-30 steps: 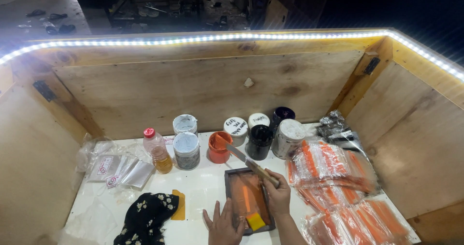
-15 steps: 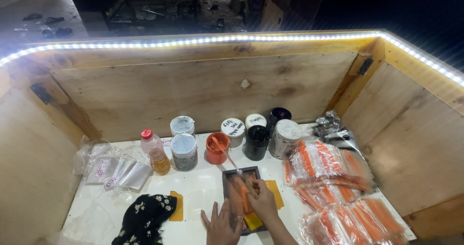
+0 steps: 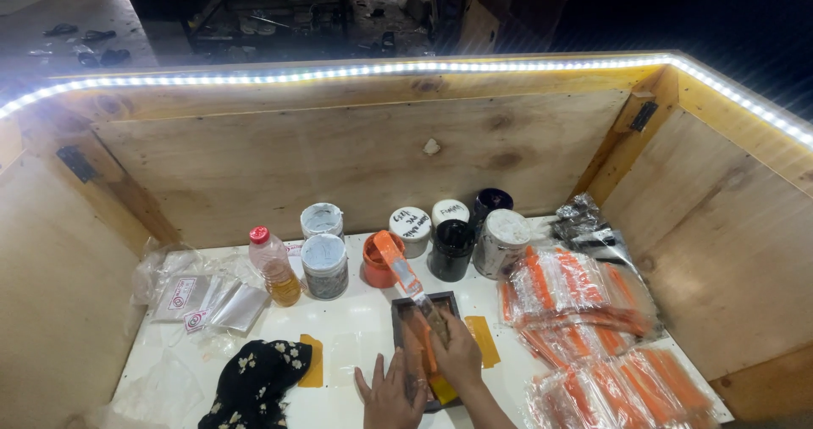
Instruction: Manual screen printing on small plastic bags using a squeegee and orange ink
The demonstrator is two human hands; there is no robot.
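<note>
My right hand [image 3: 461,354] grips a flat scraper [image 3: 405,272] smeared with orange ink, its blade reaching up toward an open orange ink pot [image 3: 378,260]. It hovers over a small dark-framed screen [image 3: 405,323] lying on the white table top [image 3: 347,336]. Beside it, my left hand [image 3: 391,393] lies flat with fingers spread, touching the frame's left edge. Yellow tape strips [image 3: 483,340] show beside the frame.
Several ink jars [image 3: 453,234] and a bottle of yellow liquid [image 3: 273,265] stand along the back. Stacks of orange items in clear bags [image 3: 584,327] fill the right side. A black floral cloth [image 3: 254,382] and plastic packets [image 3: 199,298] lie left. Wooden walls enclose the table.
My right hand has tilted the scraper so its blade now points up-left at the orange pot. The view has shifted slightly; my left hand stays by the frame.
</note>
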